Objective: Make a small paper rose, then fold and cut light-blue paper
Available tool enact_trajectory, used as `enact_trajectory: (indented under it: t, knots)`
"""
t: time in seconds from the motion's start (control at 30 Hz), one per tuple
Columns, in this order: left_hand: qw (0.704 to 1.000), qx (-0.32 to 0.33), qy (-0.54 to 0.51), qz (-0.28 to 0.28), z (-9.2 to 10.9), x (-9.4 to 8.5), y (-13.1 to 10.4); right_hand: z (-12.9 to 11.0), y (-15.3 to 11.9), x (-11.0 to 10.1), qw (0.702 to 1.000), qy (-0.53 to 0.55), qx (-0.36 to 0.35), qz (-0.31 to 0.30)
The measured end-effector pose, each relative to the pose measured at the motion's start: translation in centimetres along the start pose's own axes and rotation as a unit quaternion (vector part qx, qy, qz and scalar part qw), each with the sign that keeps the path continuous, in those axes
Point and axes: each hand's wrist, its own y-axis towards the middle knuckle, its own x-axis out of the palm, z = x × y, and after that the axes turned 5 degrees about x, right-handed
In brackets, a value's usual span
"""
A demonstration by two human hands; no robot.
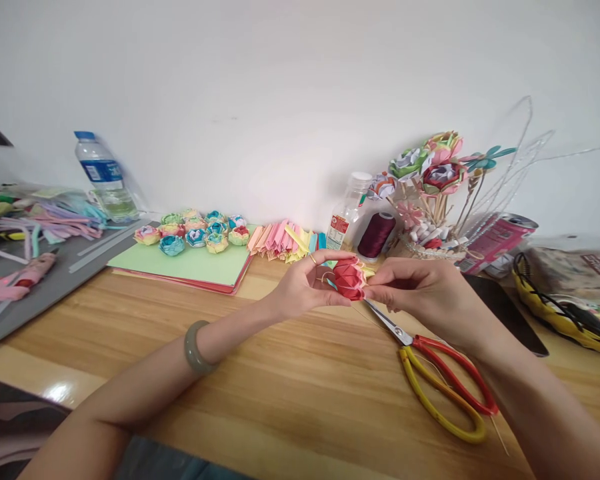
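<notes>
A red folded-paper flower [349, 280] with a paler pink and yellow edge is held between my two hands above the wooden table. My left hand [307, 283] is closed on its left side, thumb below and fingers above. The fingers of my right hand [415, 283] pinch its right edge. A thin thread hangs near the flower. Just under my right hand lie scissors [445, 380] with one red and one yellow handle, their blade tips partly hidden behind the hands.
Finished paper flowers [197, 235] sit on green paper [190, 263], beside folded strips [280, 241]. Behind are a clear bottle [347, 210], a dark purple thread spool [376, 235] and stemmed paper flowers [443, 173]. A water bottle [103, 177] and grey mat [75, 280] are left; a black phone [505, 313] is right.
</notes>
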Motion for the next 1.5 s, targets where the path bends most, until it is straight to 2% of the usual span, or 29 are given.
enact_trajectory:
  t: [0.17, 0.33, 0.43, 0.57, 0.77, 1.0, 1.27, 1.5]
  knots:
    - [1.0, 0.011, 0.015, -0.002, 0.11, -0.2, 0.09, 0.3, 0.15, 0.21, 0.999, 0.033, -0.004, -0.022]
    - [1.0, 0.008, 0.01, -0.003, 0.15, -0.39, 0.23, 0.29, 0.02, 0.35, 0.997, -0.009, -0.071, 0.028]
    - [1.0, 0.021, 0.022, -0.006, 0.11, -0.59, 0.28, 0.24, 0.01, 0.41, 0.992, -0.043, -0.116, 0.032]
    - [1.0, 0.01, 0.027, -0.007, 0.07, -0.63, 0.27, 0.2, -0.11, 0.56, 0.987, -0.074, -0.135, 0.041]
    - [1.0, -0.01, 0.017, -0.002, 0.08, -0.33, 0.24, 0.49, -0.07, 0.63, 0.991, -0.069, -0.099, 0.06]
    - [0.999, -0.014, 0.043, 0.011, 0.01, -0.17, 0.2, 1.0, 0.37, 0.69, 0.997, -0.066, -0.037, 0.027]
    - [0.999, 0.006, 0.051, 0.013, -0.18, -0.29, 0.25, 0.79, 0.33, 0.28, 0.994, -0.052, -0.099, -0.004]
    - [0.999, -0.008, 0.05, 0.013, -0.01, 0.06, 0.17, 0.76, 0.16, 0.37, 0.993, -0.084, -0.079, 0.019]
